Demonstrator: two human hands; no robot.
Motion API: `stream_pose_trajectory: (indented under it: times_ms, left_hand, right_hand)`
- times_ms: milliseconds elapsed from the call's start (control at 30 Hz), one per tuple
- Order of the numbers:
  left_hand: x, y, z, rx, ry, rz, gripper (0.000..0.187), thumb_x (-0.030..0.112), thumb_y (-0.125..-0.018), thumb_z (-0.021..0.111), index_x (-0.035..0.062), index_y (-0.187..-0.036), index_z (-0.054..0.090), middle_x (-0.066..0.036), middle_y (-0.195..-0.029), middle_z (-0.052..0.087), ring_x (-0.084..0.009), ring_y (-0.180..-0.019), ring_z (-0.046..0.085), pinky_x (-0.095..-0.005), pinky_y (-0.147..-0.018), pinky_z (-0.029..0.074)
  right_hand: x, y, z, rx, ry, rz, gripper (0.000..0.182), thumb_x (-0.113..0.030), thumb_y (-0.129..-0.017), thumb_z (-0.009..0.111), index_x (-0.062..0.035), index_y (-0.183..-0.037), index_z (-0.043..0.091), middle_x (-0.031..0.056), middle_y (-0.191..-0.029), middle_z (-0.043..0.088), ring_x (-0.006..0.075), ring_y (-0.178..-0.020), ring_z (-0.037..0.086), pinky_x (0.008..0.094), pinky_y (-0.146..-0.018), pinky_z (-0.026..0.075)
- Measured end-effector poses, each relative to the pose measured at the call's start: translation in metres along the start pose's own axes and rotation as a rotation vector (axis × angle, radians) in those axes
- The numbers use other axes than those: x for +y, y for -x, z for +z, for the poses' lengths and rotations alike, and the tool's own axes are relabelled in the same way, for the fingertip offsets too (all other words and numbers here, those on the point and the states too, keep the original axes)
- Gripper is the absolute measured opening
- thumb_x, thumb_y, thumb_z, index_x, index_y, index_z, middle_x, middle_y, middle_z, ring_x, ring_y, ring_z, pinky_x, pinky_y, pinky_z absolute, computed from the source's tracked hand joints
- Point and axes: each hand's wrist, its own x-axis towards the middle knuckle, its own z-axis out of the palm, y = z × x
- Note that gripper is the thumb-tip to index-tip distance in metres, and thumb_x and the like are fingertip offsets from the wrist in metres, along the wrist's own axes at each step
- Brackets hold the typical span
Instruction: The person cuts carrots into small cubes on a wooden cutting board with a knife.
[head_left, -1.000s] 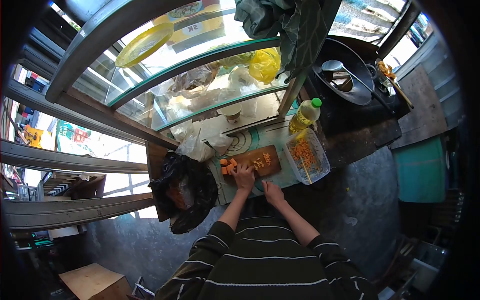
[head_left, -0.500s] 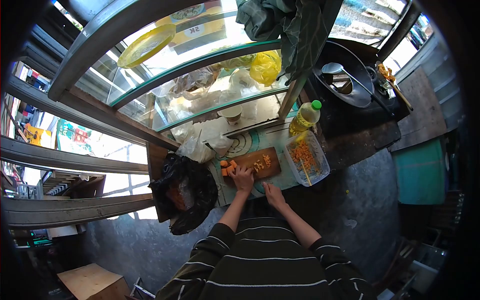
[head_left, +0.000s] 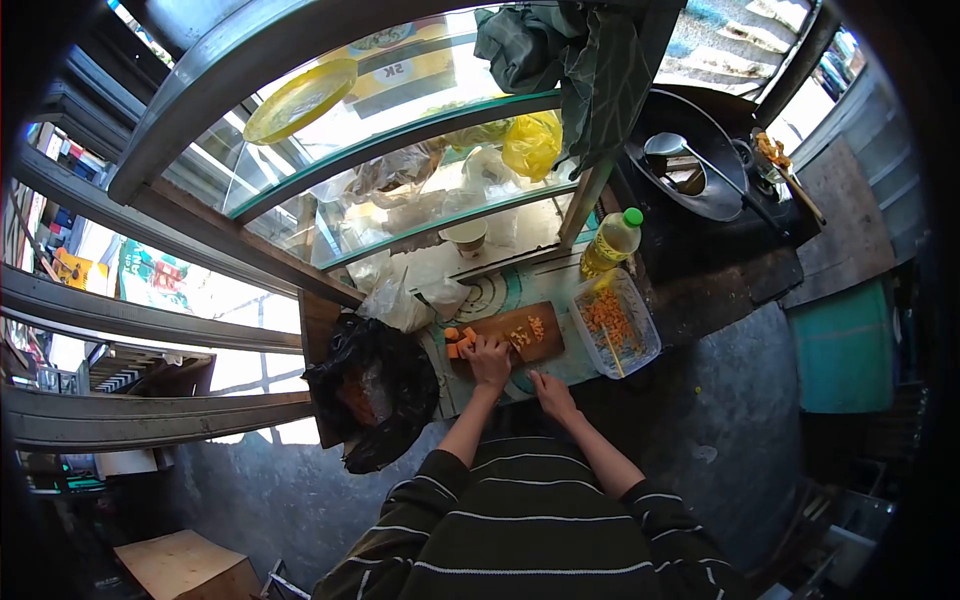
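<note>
My left hand [head_left: 488,362] rests with bent fingers on the brown cutting board [head_left: 550,345], at the orange chunks [head_left: 453,350] on its left part; whether it grips one is hidden. Small orange pieces [head_left: 536,327] lie on the board's right part. At the near edge of the board, my right hand [head_left: 552,393] is closed round something too small to make out. To the right stands a clear plastic tub [head_left: 648,340] holding orange bits [head_left: 610,320] and a yellow stick.
An oil bottle [head_left: 612,245] with a green cap stands behind the tub. A black plastic bag [head_left: 405,385] lies at the left. Behind are a glass case [head_left: 400,240] and a paper cup [head_left: 466,236]. A wok [head_left: 715,200] with a ladle sits at the right back.
The view has shifted slightly. Both hands stay near the same places by the board, with only small movement of the fingers.
</note>
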Motion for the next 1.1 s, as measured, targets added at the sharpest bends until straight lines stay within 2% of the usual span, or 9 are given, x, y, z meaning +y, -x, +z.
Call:
stream_pose_trajectory:
  times_ms: [67,133,367,533,733,867,933,1033,1100]
  left_hand:
    - [0.003,0.001,-0.002,-0.018,0.0,0.034,0.008,0.017,-0.066,0.065,0.0138,-0.073,0.067,0.0,-0.075,0.057,-0.0195,-0.084,0.05,-0.0438,-0.078,0.027]
    - [0.004,0.002,-0.001,0.05,0.024,0.012,0.011,0.018,-0.065,0.065,0.014,-0.075,0.067,-0.001,-0.076,0.057,-0.0201,-0.085,0.05,-0.0442,-0.08,0.026]
    - [0.023,-0.011,-0.015,0.152,0.152,-0.148,0.025,0.032,-0.067,0.067,0.0149,-0.085,0.065,-0.002,-0.085,0.056,-0.0199,-0.087,0.049,-0.0456,-0.081,0.026]
    - [0.025,-0.02,0.0,0.039,0.059,-0.071,0.035,0.044,-0.062,0.069,0.0146,-0.08,0.064,-0.002,-0.089,0.058,-0.0206,-0.086,0.05,-0.0433,-0.076,0.027]
    - [0.013,-0.031,0.003,-0.114,0.134,-0.052,0.024,0.035,-0.073,0.063,0.0122,-0.078,0.063,-0.002,-0.075,0.061,-0.0194,-0.083,0.051,-0.0425,-0.079,0.026]
    - [0.005,-0.032,0.006,-0.076,0.115,-0.065,0.021,0.033,-0.074,0.062,0.0119,-0.077,0.064,-0.002,-0.072,0.061,-0.0189,-0.082,0.051,-0.0417,-0.078,0.026]
    - [0.001,-0.031,0.005,-0.004,0.142,-0.043,0.02,0.031,-0.075,0.062,0.0116,-0.08,0.065,-0.002,-0.069,0.061,-0.0188,-0.08,0.051,-0.041,-0.078,0.025]
    - [-0.01,-0.03,0.004,0.08,0.143,-0.003,0.018,0.029,-0.076,0.061,0.0126,-0.082,0.066,-0.002,-0.068,0.061,-0.0179,-0.079,0.051,-0.0412,-0.078,0.025]
    - [-0.016,-0.033,-0.007,0.093,0.14,-0.032,0.016,0.029,-0.075,0.061,0.0144,-0.08,0.066,-0.001,-0.069,0.061,-0.018,-0.079,0.052,-0.0404,-0.077,0.025]
  right_hand:
    - [0.003,0.006,-0.006,0.002,0.001,0.011,0.048,-0.04,-0.089,0.034,0.0025,-0.084,0.056,0.0261,-0.083,0.057,0.0413,-0.085,0.053,0.0462,-0.071,0.04]
    - [0.004,0.008,-0.012,0.051,0.124,0.022,0.041,-0.041,-0.087,0.036,-0.006,-0.088,0.058,0.0223,-0.08,0.059,0.0403,-0.081,0.055,0.049,-0.069,0.042]
    - [-0.011,0.013,-0.021,0.244,0.255,-0.08,0.031,-0.037,-0.085,0.042,-0.0089,-0.081,0.056,0.0163,-0.07,0.06,0.0365,-0.064,0.058,0.0471,-0.056,0.044]
    - [-0.008,0.019,-0.025,0.38,0.338,-0.182,0.026,-0.034,-0.083,0.049,-0.0096,-0.075,0.054,0.0115,-0.062,0.058,0.0318,-0.058,0.058,0.0421,-0.05,0.045]
    - [0.007,0.04,-0.038,0.419,0.352,-0.191,0.027,-0.033,-0.083,0.05,-0.0069,-0.077,0.056,0.0131,-0.064,0.059,0.0313,-0.058,0.059,0.041,-0.051,0.045]
    - [0.013,0.046,-0.04,0.375,0.316,-0.062,0.03,-0.033,-0.084,0.048,-0.0043,-0.077,0.056,0.0154,-0.066,0.059,0.0341,-0.061,0.058,0.0421,-0.053,0.045]
    - [0.015,0.042,-0.034,0.23,0.127,-0.009,0.033,-0.032,-0.086,0.046,-0.0013,-0.079,0.055,0.0189,-0.068,0.058,0.0368,-0.065,0.057,0.0423,-0.055,0.044]
    - [0.014,0.029,-0.014,0.065,-0.077,-0.083,0.038,-0.036,-0.086,0.043,-0.0009,-0.082,0.056,0.0244,-0.074,0.057,0.0421,-0.074,0.055,0.0471,-0.065,0.043]
    - [0.014,0.016,0.005,0.03,-0.085,-0.139,0.038,-0.036,-0.086,0.043,-0.0002,-0.082,0.055,0.0234,-0.073,0.057,0.0403,-0.07,0.056,0.0452,-0.064,0.043]
